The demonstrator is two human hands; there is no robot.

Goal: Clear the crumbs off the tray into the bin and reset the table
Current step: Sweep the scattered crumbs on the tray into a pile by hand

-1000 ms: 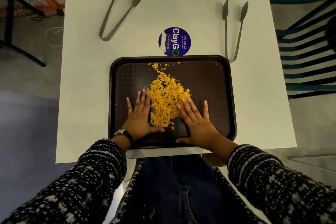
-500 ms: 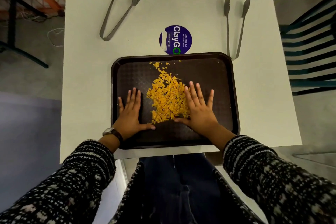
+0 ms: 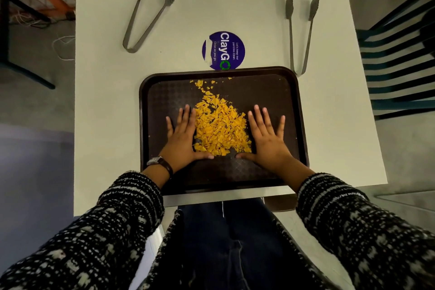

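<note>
Noted crumbs (image 3: 220,129) heaped on the tray (image 3: 164,96), directly between the left hand (image 3: 181,141) and the right hand (image 3: 266,141). Logged both hands as flat, palms down on the tray floor, fingers straight and slightly spread, pointing away from the body, gripping nothing. Recorded the inner edge of the left hand touching the pile's left margin and the index side of the right hand touching its right margin. Found thumbs aimed at each other along the pile's near edge, tips apart. Described the pile as bright orange-yellow, made of small flat angular flakes, densest between the palms, thinning to a narrow scattered trail toward the tray's far rim. Logged the tray as dark brown, rectangular with rounded corners and a textured floor, set close to the near edge of the white tabletop (image 3: 106,101). Noted a round purple sticker (image 3: 223,50) partly tucked under the far rim. Recorded left tongs (image 3: 148,12) lying well apart from the tray, and right tongs (image 3: 300,30) with the hinge end just beside the tray's far right corner. Noted a wristwatch (image 3: 160,163) on the left wrist.
</note>
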